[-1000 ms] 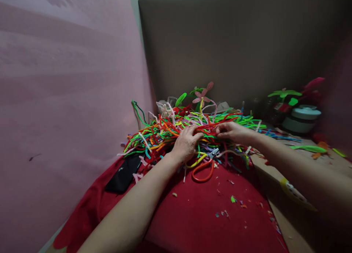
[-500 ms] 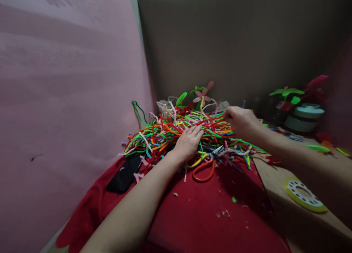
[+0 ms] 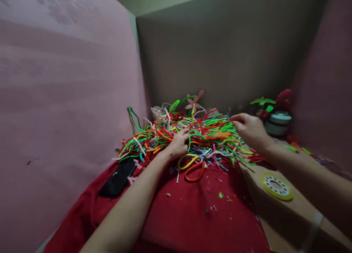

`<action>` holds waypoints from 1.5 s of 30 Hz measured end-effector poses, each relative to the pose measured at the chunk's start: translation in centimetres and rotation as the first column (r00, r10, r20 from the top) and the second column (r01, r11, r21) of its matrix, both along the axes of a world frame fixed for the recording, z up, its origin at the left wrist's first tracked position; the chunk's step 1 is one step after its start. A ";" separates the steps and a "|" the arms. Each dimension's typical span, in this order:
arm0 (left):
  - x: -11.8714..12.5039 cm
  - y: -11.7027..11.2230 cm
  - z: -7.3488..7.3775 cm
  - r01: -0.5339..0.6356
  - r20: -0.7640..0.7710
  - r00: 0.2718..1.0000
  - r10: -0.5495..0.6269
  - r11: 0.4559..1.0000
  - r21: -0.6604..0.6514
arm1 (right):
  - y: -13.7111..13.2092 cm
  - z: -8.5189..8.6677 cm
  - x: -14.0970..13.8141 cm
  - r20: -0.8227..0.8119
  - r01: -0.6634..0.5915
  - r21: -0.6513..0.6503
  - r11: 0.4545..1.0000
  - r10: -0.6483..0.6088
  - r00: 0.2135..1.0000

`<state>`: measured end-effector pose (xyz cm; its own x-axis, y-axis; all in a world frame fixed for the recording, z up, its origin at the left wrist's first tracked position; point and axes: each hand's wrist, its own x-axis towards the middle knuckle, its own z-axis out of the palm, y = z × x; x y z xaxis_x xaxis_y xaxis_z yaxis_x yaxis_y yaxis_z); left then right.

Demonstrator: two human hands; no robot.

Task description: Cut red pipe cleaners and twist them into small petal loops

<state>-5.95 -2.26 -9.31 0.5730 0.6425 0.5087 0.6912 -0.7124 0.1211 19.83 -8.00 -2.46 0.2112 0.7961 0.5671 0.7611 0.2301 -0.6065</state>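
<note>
Right hand (image 3: 249, 130) has moved out to the right. A second ago both hands sat close over the red strands, near each other; now they're well apart. Its thumb and forefinger pinch red strands (image 3: 225, 123) near one end, other fingers curled behind. Those strands run left from the pinch, over the heap of fuzzy craft stems (image 3: 158, 139), toward left hand (image 3: 178, 145).

Left hand has stayed on the near side of the heap, left of and a bit nearer than the pinch. Fingers lie over stems, partly hidden; can't tell if they grip anything or only rest there.

Meaning, as a judgement: at the pinch the reds look partly separated from the tangle; the rest stay mixed. An orange streak just left of and below the pinch is blurred, so orange stems are probably shifting too.

View has tilted, so background items sit differently in frame; no sign they were moved. Scissors (image 3: 202, 157) lie below-left of the pinch, blades parted, just beside left hand. Yellow-rimmed ring (image 3: 284, 190) lies below-right of the pinch, under the right forearm's side; a second ago the arm mostly covered it. Phone (image 3: 117, 179) is far left, on red cloth (image 3: 198, 220).
</note>
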 end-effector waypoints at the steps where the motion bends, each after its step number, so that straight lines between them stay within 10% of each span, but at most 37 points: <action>1: 0.0 -0.4 0.6 0.004 0.048 0.999 -0.004 1.000 -0.002 | 0.4 -1.2 -0.5 -0.070 -0.015 -0.019 1.000 0.013 0.997; 8: 1.8 -3.9 2.6 0.199 0.383 0.911 -0.153 0.977 -0.082 | 0.1 -3.1 -3.3 -0.268 -0.117 0.029 0.993 0.121 0.956; 15: 3.2 -3.6 0.0 -0.081 -0.114 0.989 0.092 0.992 0.097 | -2.1 -1.0 -4.5 -0.360 -0.243 0.091 0.966 0.259 0.896; 29: 2.9 -4.1 0.5 -0.131 -0.139 0.977 0.164 0.967 0.220 | -3.1 1.7 -2.1 -0.503 -0.212 0.189 0.959 0.280 0.818; 37: -0.7 -3.0 3.3 -0.253 -0.079 0.948 0.309 0.880 0.401 | -1.6 0.0 1.0 -0.080 -0.065 0.197 0.978 0.082 0.993; 45: -0.9 -2.4 3.3 -0.262 -0.022 0.958 0.285 0.908 0.327 | -0.9 0.3 0.9 -0.068 -0.055 0.154 0.986 0.066 0.995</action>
<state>-6.82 -4.63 -6.05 0.4384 0.5901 0.6779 0.8629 -0.4873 -0.1339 20.72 -8.87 -2.20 0.2103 0.7144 0.6674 0.6980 0.3683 -0.6141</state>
